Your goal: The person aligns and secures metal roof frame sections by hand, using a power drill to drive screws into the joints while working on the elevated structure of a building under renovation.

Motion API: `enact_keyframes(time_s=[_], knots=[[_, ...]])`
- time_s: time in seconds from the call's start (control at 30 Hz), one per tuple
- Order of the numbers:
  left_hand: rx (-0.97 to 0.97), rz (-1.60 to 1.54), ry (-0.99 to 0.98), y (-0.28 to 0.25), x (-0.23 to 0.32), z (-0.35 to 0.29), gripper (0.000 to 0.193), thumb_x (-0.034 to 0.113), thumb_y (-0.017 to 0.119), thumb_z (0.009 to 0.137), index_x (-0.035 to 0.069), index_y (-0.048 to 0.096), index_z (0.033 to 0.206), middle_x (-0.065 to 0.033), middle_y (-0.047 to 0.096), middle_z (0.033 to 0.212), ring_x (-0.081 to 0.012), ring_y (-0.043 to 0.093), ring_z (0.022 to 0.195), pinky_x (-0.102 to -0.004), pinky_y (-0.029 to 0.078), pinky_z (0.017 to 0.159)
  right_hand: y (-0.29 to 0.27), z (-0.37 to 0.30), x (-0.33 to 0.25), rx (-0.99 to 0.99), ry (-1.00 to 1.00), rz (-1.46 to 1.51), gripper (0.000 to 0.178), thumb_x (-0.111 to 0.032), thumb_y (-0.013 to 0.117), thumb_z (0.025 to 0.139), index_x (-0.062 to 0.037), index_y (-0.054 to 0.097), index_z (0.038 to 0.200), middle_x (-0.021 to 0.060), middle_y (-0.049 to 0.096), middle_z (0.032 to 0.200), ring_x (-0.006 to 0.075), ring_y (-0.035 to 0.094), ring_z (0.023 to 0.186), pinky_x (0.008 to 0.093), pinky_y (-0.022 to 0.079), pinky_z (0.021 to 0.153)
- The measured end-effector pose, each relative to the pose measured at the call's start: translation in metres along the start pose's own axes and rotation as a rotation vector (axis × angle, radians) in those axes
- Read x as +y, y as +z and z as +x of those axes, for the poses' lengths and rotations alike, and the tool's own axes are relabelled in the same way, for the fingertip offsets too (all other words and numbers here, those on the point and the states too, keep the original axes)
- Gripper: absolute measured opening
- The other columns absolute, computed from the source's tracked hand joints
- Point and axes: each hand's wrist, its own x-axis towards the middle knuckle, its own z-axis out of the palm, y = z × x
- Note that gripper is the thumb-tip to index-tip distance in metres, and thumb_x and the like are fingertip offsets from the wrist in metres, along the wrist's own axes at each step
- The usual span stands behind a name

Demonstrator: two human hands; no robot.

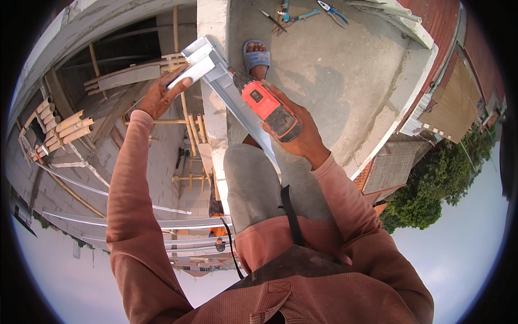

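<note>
My right hand is wrapped round a red and black cordless drill. Its dark chuck points up and left, with the tip close to the edge of a long silvery metal channel. That channel runs slantwise from the top of a narrow wall down toward my knees. At its far end, a short pale metal piece lies across it, and my left hand grips this piece between thumb and fingers. Whether the drill's tip touches the metal, I cannot tell.
Pliers, a blue-handled tool and a thin dark tool lie on the concrete floor beyond my sandalled foot. Left of the narrow wall is a drop with bamboo scaffolding and metal beams; an orange-clad person is below.
</note>
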Motion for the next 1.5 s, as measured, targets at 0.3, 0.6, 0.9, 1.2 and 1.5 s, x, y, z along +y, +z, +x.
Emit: enact_keyframes(time_s=[0.3, 0.6, 0.9, 1.2, 1.5], knots=[[0.017, -0.017, 0.013, -0.004, 0.001, 0.000, 0.072, 0.064, 0.061, 0.096, 0.016, 0.055, 0.150, -0.0125, 0.062, 0.131, -0.0230, 0.054, 0.125, -0.0383, 0.036, 0.114, 0.001, 0.001, -0.001, -0.001, 0.006, -0.052, 0.083, -0.024, 0.077, 0.081, -0.0274, 0.042, 0.155, 0.0148, 0.052, 0.151, 0.0388, 0.060, 0.126, 0.0470, 0.053, 0.101], [-0.006, -0.066, -0.026, -0.002, -0.006, 0.000, 0.084, 0.068, 0.071, 0.087, 0.016, 0.055, 0.151, -0.0166, 0.054, 0.141, -0.0291, 0.050, 0.134, -0.0395, 0.038, 0.115, 0.003, 0.002, -0.009, -0.002, 0.005, -0.053, 0.082, -0.021, 0.078, 0.080, -0.0259, 0.043, 0.154, 0.0152, 0.053, 0.150, 0.0387, 0.061, 0.125, 0.0463, 0.054, 0.100], [0.032, -0.140, 0.039, 0.006, -0.010, 0.001, 0.072, 0.061, 0.064, 0.096, 0.016, 0.054, 0.151, -0.0132, 0.059, 0.127, -0.0251, 0.054, 0.123, -0.0369, 0.040, 0.110, 0.001, 0.003, -0.016, -0.023, 0.041, 0.007, 0.076, -0.021, 0.076, 0.082, -0.0213, 0.046, 0.152, 0.0150, 0.054, 0.150, 0.0384, 0.062, 0.123, 0.0455, 0.054, 0.099], [-0.044, -0.257, -0.070, -0.001, 0.017, 0.001, 0.087, 0.045, 0.083, 0.087, -0.007, 0.048, 0.148, -0.0165, 0.055, 0.136, -0.0239, 0.058, 0.122, -0.0295, 0.048, 0.106, 0.005, 0.003, -0.012, -0.004, -0.003, 0.001, 0.073, -0.022, 0.076, 0.085, -0.0214, 0.047, 0.152, 0.0111, 0.055, 0.150, 0.0360, 0.062, 0.125, 0.0423, 0.053, 0.102], [0.017, 0.147, -0.026, -0.002, 0.024, -0.004, 0.090, 0.070, 0.065, 0.090, 0.006, 0.051, 0.151, -0.0212, 0.060, 0.134, -0.0297, 0.061, 0.121, -0.0355, 0.049, 0.104, 0.000, 0.006, -0.016, -0.047, 0.034, -0.016, 0.080, -0.023, 0.077, 0.086, -0.0170, 0.040, 0.156, 0.0083, 0.054, 0.152, 0.0366, 0.063, 0.123, 0.0434, 0.054, 0.100]])
